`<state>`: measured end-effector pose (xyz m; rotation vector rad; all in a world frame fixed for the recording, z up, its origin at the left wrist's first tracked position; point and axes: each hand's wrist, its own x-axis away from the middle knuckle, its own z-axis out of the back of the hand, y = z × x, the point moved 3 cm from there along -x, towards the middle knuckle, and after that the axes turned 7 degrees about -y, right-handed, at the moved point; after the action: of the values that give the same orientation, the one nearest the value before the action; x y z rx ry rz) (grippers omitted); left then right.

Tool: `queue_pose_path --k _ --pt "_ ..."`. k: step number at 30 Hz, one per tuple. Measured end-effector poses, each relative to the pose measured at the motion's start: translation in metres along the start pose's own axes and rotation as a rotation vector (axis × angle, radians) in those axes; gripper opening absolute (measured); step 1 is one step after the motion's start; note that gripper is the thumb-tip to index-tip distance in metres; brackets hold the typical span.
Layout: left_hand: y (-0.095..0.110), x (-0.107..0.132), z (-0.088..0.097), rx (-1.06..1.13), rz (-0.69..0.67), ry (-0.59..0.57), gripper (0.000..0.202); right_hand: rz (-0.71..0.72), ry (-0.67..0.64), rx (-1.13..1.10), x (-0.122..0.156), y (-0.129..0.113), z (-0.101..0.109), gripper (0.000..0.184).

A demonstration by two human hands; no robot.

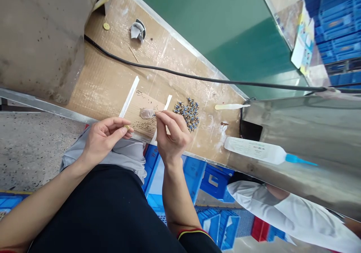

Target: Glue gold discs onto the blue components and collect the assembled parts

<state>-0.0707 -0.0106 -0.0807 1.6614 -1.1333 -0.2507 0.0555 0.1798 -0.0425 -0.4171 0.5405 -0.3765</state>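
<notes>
My left hand is closed in a pinch on a small yellow disc, held just over the bench's near edge. The fingertips of my right hand are pinched on a tiny bluish piece, mostly hidden by the fingers. That piece is at the right side of a clear, shiny patch, perhaps glue or plastic, on a cardboard sheet. Dark specks are scattered over the cardboard. Right beside my right hand lies a pile of small brass-and-blue parts.
White strips border the cardboard. A black cable crosses the bench. A white bottle with a blue nozzle and a pale flat stick lie right. Blue crates are below. Another person's white sleeve shows lower right.
</notes>
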Motion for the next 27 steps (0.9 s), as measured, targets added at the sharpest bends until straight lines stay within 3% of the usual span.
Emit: queue_pose_path --k 18,27 --pt "-0.0008 -0.0003 -0.0001 0.001 -0.023 -0.016 0.022 0.020 -0.034 -0.081 -0.0084 -0.0039 0.0062 0.021" --pt "-0.0030 -0.0026 0.0003 0.009 -0.043 -0.025 0.023 0.049 0.039 0.026 -0.0064 -0.0066 0.0071 0.023"
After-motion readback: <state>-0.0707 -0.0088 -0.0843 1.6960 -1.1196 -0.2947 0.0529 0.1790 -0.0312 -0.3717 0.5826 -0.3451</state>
